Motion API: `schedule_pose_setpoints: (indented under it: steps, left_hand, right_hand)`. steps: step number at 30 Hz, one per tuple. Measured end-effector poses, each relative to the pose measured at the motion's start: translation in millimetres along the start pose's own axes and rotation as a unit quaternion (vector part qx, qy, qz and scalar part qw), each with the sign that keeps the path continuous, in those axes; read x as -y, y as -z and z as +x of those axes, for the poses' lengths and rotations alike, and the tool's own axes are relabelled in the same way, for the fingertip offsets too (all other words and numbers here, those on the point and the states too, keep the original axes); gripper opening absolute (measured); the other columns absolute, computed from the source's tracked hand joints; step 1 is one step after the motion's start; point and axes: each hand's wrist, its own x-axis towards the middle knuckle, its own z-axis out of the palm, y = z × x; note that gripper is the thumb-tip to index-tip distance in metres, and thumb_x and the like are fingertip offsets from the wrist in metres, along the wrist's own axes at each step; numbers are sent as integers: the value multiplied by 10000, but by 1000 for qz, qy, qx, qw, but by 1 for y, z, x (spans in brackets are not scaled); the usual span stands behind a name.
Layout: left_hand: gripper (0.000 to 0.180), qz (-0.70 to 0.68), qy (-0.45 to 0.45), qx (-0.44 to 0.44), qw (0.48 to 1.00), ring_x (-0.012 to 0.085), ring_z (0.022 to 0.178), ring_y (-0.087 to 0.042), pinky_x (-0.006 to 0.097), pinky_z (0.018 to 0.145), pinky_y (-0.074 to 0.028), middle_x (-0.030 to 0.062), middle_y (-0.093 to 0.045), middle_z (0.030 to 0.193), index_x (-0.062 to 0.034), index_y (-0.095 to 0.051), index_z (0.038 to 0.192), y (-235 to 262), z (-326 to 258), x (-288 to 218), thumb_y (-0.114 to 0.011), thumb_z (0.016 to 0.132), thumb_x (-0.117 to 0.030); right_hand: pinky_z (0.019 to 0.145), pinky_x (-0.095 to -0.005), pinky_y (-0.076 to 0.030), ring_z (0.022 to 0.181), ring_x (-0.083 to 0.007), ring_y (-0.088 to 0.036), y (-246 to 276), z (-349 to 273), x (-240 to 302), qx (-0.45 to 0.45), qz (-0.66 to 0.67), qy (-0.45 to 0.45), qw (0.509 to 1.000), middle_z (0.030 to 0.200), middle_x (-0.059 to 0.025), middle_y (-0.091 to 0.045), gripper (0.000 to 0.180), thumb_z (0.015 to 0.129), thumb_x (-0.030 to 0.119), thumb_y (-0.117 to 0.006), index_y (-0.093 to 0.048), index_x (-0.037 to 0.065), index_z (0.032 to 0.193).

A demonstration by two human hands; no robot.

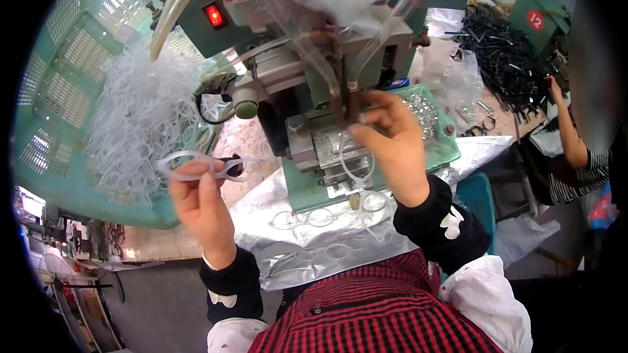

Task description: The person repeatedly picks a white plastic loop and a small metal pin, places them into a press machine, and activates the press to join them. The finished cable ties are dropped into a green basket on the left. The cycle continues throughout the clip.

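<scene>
My left hand (pixel 199 206) pinches a clear plastic eyeglass frame (pixel 230 170) between thumb and fingers, beside the heap of frames. My right hand (pixel 394 144) is at the machine (pixel 301 65), its fingers bent and thumb against the upper rim of another clear eyeglass frame (pixel 373 168). That frame hangs down in front of the metal jig (pixel 301 138), under the two narrow tips fed by clear tubes. The fingertips partly hide where it meets the jig. More clear frames (pixel 303 219) lie on the silver sheet (pixel 252 212) just in front.
On the left a large green plastic basket (pixel 65 65) holds a heap of clear frames (pixel 140 117). Small metal parts (pixel 422 114) fill a green tray on the right. Beyond lie black strip-like pieces (pixel 500 59), near a co-worker's arm (pixel 568 124). A teal bin (pixel 477 199) stands below right.
</scene>
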Motion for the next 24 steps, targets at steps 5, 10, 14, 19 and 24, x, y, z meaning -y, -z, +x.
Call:
schedule_pose_setpoints:
  steps: [5,10,14,19,24]
  left_hand:
    - [159,23,-135,46,989,205,969,-629,318,900,-484,154,-625,1052,14,-547,1101,-82,49,-45,-517,948,41]
    - [164,33,-198,85,976,241,956,-643,344,895,-501,174,-635,1037,15,-554,1092,-76,37,-35,-525,931,37]
    - [163,59,-212,56,974,228,940,-650,317,889,-510,176,-649,1041,20,-553,1113,-76,31,-39,-532,951,22]
    - [155,33,-142,38,988,206,913,-644,319,862,-515,170,-666,1022,23,-558,1112,-80,53,-40,-549,970,-39]
    - [157,67,-223,141,962,254,886,-655,364,821,-537,204,-676,994,32,-586,1066,-71,27,-42,-590,914,-3]
  right_hand:
    - [855,-240,-452,895,-101,-602,-16,-4,10,-16,90,-27,995,904,-45,-671,483,812,-55,-688,-528,-44,1267]
    - [848,-239,-460,906,-96,-602,-20,-9,13,-28,121,-39,991,949,-57,-669,459,836,-64,-663,-516,-41,1270]
    - [868,-232,-470,920,-89,-616,-19,-8,4,-22,117,-20,993,965,-60,-673,438,850,-63,-665,-518,-38,1261]
    - [903,-249,-479,1004,-123,-624,-15,-15,6,-37,153,-48,986,1104,-102,-669,438,854,-81,-634,-509,-54,1273]
    - [988,-313,-433,1187,-206,-537,-11,-28,40,40,137,-79,987,1307,-151,-568,575,822,-64,-591,-446,-59,1378]
